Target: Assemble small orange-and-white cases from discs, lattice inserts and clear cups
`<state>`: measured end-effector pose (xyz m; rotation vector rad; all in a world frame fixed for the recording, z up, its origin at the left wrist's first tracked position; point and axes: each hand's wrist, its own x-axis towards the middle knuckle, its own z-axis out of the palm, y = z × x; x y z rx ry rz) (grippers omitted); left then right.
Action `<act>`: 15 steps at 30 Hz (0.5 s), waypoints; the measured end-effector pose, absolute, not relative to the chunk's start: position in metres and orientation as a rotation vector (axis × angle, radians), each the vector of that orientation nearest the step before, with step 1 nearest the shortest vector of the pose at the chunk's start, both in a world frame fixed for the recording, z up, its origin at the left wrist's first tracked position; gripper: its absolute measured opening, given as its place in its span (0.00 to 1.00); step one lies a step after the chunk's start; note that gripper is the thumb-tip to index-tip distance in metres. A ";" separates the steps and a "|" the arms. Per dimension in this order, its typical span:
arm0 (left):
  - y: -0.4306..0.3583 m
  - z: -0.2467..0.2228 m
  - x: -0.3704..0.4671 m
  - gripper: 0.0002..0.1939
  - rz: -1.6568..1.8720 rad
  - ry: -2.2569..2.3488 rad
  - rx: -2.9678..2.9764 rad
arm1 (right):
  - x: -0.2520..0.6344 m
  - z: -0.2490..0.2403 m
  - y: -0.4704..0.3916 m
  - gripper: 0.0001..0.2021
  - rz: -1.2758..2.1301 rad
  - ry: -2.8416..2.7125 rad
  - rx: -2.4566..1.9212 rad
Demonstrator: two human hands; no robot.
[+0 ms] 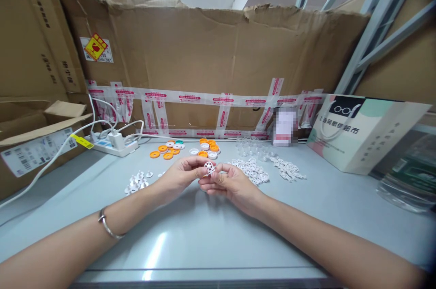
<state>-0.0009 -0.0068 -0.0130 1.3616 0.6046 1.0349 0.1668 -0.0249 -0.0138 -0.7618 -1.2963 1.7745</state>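
Observation:
Above the middle of the grey table, my left hand (pixel 185 174) and my right hand (pixel 232 184) meet around a small white plastic part (pixel 209 168) with holes in it. Thumb and fingers of both hands pinch it from either side. Beyond my hands lie orange and white rings (pixel 167 155) and a second group of orange and white discs (pixel 214 148). White pegged pieces (pixel 136 182) are heaped left of my left hand. A pile of white perforated parts (pixel 254 171) lies just behind my right hand, with a smaller pile (pixel 289 168) further right.
Clear plastic pieces (pixel 252 147) lie at the back. A power strip (pixel 114 144) with cables and an open carton (pixel 37 144) are at the left. A printed bag (pixel 361 137) and a large bottle (pixel 410 175) stand right, before a taped cardboard wall (pixel 204 57).

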 end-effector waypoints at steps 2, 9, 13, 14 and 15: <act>-0.006 -0.010 -0.002 0.09 1.063 0.568 1.303 | 0.168 -0.011 -0.022 0.19 1.752 -1.359 -0.776; 0.002 -0.003 -0.018 0.11 1.123 0.627 1.209 | 0.240 0.034 0.013 0.21 0.954 -1.665 -1.152; 0.005 -0.005 -0.022 0.11 1.102 0.643 1.229 | 0.302 0.049 0.025 0.19 0.681 -1.940 -1.761; 0.004 -0.006 -0.021 0.11 1.094 0.645 1.237 | 0.311 0.048 0.027 0.18 0.715 -1.995 -1.885; 0.004 -0.006 -0.021 0.11 1.086 0.648 1.244 | 0.316 0.045 0.027 0.18 0.792 -2.075 -1.949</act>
